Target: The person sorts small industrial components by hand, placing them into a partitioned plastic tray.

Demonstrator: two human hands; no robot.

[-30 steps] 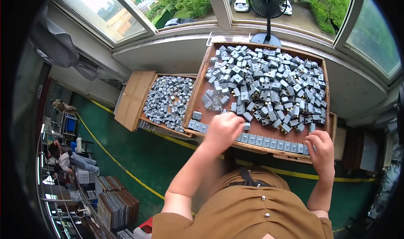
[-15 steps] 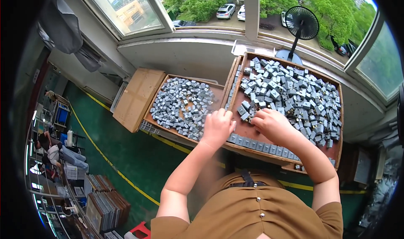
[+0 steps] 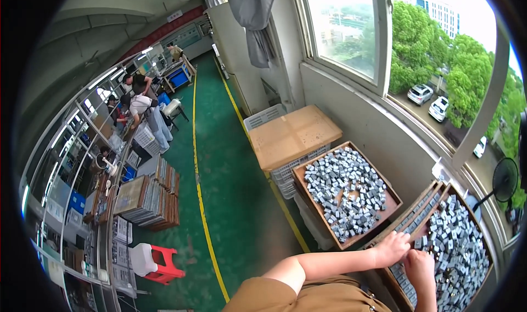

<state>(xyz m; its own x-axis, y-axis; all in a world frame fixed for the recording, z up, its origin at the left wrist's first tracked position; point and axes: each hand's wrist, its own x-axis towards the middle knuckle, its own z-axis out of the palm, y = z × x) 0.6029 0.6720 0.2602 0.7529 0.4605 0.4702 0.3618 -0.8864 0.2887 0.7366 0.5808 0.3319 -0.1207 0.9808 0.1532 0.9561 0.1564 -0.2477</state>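
My left hand [image 3: 393, 247] and my right hand [image 3: 419, 265] are close together over the near left part of a shallow wooden tray [image 3: 420, 235]. The fingers of both are bent and drawn together; whatever they hold is hidden. Loose small grey blocks [image 3: 455, 246] with metal parts heap up just right of my right hand. Along the tray's near left side, a neat row of grey blocks [image 3: 402, 284] runs below my hands. Another lined-up row [image 3: 420, 210] lies in a narrow strip beyond my left hand.
Left of my hands stands a second wooden tray [image 3: 391, 204] of loose grey blocks. Beyond it, a flat cardboard box [image 3: 296, 133] rests on plastic crates. A black fan [image 3: 504, 180] stands by the window. Across the green aisle are a red stool [image 3: 164, 263], stacked trays [image 3: 145, 199] and several people.
The view has swung left, bringing the aisle and workbenches into sight and shifting the trays to the lower right. My hands, formerly apart, are now almost touching.
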